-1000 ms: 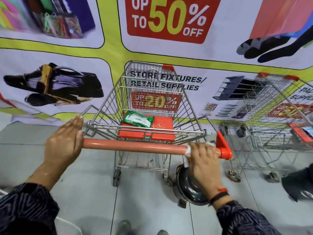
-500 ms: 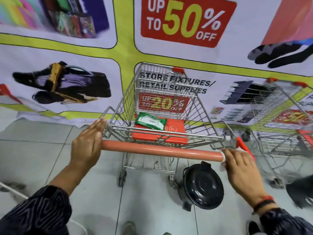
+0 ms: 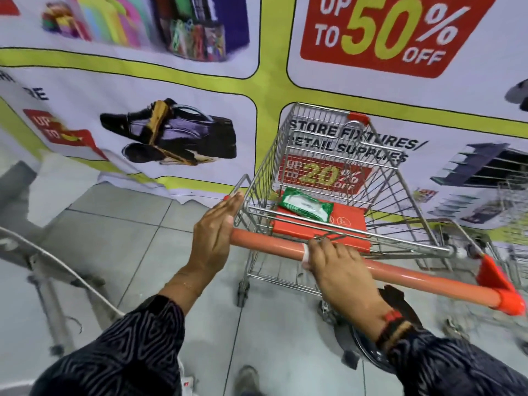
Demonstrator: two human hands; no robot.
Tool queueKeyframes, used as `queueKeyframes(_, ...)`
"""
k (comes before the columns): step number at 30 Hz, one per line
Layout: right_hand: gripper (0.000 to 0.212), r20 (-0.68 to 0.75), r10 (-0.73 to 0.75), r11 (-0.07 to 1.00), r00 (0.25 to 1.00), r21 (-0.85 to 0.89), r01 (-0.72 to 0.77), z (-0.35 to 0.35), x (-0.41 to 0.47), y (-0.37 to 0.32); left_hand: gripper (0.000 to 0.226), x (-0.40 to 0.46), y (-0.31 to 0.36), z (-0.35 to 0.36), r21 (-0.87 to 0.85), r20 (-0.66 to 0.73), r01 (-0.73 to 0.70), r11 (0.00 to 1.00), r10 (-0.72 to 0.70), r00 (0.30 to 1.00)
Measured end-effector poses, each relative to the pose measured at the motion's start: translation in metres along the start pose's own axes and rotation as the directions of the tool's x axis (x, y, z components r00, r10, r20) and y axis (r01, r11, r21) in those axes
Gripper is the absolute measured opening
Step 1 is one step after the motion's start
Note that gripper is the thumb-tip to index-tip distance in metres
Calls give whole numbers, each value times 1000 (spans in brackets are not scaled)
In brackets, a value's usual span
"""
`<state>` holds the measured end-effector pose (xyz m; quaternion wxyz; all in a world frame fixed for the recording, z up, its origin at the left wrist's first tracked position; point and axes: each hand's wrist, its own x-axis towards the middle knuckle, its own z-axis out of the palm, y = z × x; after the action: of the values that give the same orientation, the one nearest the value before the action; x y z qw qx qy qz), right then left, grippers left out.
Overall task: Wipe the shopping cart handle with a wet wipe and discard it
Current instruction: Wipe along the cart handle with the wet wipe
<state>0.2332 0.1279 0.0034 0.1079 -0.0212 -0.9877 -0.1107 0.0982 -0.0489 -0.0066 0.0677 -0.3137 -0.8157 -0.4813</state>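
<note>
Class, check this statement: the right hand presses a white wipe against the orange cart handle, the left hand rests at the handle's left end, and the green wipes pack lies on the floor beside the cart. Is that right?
Not quite. In the head view the green wipes pack lies on the red seat flap inside the cart, not on the floor. The rest holds: the right hand presses the white wipe against the orange handle, and the left hand rests at its left end.

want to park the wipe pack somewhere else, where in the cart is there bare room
Bare: the basket floor beyond the red seat flap. The wipe pack covers the flap's left part; its right part is bare. Crowded: the handle, with the left hand and right hand on it.
</note>
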Motion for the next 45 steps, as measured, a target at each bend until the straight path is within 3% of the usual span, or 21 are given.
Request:
queueKeyframes(9, 36, -75, -75, 997, 994, 18, 77, -7, 64, -91, 50, 1, -2, -1, -91, 17, 15, 996, -13, 1000)
queueKeyframes(14, 34, -106, -89, 996, 990, 17, 91, -5, 59, -82, 52, 2, 2, 1, -52, 28, 26, 998, -25, 999)
queueKeyframes(20, 40, -93, 7, 1000, 996, 29, -4, 3, 21, -44, 54, 0, 5, 7, -53, 53, 47, 997, -44, 998)
queueKeyframes(28, 46, -105, -23, 994, 994, 102, 34, -6, 51, -77, 52, 0, 6, 3, 62, 88, -21, 998, 16, 996)
queueKeyframes(37, 44, -70, 12, 1000, 997, 20, -11, 6, -4, 4, 48, 2, 7, 1, 339, 114, -151, 929, 118, 986)
queueKeyframes(45, 36, -35, 68, 998, 997, -13, -68, 9, -60, 82, 49, 0, 3, 4, 392, 79, -162, 905, 143, 987)
